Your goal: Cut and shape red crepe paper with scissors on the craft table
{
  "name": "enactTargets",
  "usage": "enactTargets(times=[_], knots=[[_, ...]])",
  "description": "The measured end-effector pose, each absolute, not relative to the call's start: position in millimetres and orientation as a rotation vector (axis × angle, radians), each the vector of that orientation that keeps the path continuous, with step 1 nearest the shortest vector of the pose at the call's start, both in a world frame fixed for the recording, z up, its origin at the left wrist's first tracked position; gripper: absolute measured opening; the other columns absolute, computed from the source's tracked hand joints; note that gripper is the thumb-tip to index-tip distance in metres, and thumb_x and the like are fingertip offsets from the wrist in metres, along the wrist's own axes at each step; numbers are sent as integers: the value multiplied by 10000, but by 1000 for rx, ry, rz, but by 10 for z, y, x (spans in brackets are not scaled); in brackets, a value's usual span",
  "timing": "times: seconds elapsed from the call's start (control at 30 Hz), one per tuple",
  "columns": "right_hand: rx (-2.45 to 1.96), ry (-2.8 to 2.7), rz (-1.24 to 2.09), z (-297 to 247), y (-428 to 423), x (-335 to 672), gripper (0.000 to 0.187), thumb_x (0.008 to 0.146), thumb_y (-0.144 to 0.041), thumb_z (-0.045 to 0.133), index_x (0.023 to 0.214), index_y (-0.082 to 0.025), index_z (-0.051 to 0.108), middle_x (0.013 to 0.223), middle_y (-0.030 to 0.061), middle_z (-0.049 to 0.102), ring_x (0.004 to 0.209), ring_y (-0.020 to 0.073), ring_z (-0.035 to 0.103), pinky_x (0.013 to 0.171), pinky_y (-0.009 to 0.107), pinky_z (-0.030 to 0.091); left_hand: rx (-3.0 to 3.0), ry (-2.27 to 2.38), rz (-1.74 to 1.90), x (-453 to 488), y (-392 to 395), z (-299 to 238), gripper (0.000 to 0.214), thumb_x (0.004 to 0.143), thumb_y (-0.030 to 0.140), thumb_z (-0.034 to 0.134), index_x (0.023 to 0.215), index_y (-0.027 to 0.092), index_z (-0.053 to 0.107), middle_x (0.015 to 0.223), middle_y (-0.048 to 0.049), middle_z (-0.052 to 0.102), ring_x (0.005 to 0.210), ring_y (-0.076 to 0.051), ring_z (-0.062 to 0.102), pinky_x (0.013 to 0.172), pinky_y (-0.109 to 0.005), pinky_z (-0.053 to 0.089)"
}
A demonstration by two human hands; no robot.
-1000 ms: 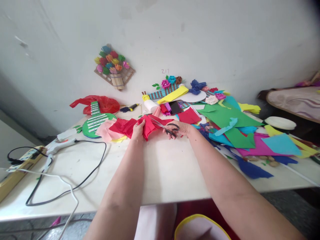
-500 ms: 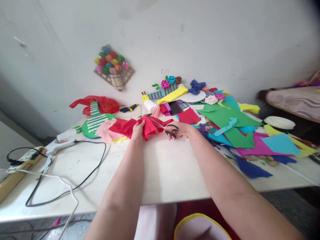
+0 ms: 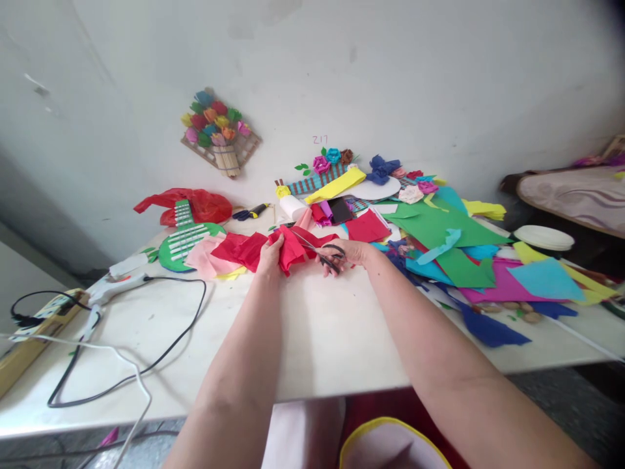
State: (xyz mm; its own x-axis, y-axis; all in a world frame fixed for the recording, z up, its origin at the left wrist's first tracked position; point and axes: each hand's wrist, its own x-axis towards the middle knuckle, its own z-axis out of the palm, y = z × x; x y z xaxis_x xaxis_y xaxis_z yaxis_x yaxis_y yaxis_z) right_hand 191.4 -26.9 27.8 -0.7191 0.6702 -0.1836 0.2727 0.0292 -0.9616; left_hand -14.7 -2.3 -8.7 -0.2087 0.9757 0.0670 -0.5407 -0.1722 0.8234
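My left hand (image 3: 271, 253) pinches a piece of red crepe paper (image 3: 291, 251) above the table. Black-handled scissors (image 3: 333, 256) are in my right hand (image 3: 352, 252), fingers through the loops. Their blades point left, against the red paper, and the tips are partly lost in it. More red paper (image 3: 237, 251) spreads to the left, overlapping a light pink sheet (image 3: 208, 257). Beyond that lies a green guitar-shaped piece (image 3: 184, 244) with white strips across it.
A glue gun (image 3: 117, 286) with a black cable and a power strip (image 3: 43, 329) lie at left. Coloured paper sheets (image 3: 439, 228) pile up at right, near white round lids (image 3: 544, 238). Pliers (image 3: 251, 211) and a red plastic bag (image 3: 208, 205) sit toward the wall.
The scissor handles have spread slightly, with the fingers of my right hand shifting a little lower. My left hand keeps its hold on the red paper. The view has moved very slightly.
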Motion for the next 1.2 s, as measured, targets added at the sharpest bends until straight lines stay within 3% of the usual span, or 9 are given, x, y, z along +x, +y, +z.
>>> enactTargets(times=[0.47,0.7,1.2], knots=[[-889,-1902,1744,241,-250,1925,490,744,-565,499,889,-100,549,611,71,647,441,123,577,386,190,401,750,853,1710,-157,-66,-35,97,672,172,660,718,105,608,665,-55,640,578,-138,609,617,-265,509],[-908,-1948,1736,198,-204,1845,517,726,-602,492,878,-110,544,590,71,648,420,128,576,332,173,354,818,800,1685,-160,-67,-59,203,625,230,706,742,102,601,682,-62,641,603,-155,615,623,-283,511],[-924,-1931,1497,202,-293,1645,495,713,-619,491,691,-125,519,543,42,617,398,98,545,303,159,326,801,746,1691,-139,-82,-44,181,656,205,679,786,112,594,723,-64,650,644,-158,626,693,-307,507]])
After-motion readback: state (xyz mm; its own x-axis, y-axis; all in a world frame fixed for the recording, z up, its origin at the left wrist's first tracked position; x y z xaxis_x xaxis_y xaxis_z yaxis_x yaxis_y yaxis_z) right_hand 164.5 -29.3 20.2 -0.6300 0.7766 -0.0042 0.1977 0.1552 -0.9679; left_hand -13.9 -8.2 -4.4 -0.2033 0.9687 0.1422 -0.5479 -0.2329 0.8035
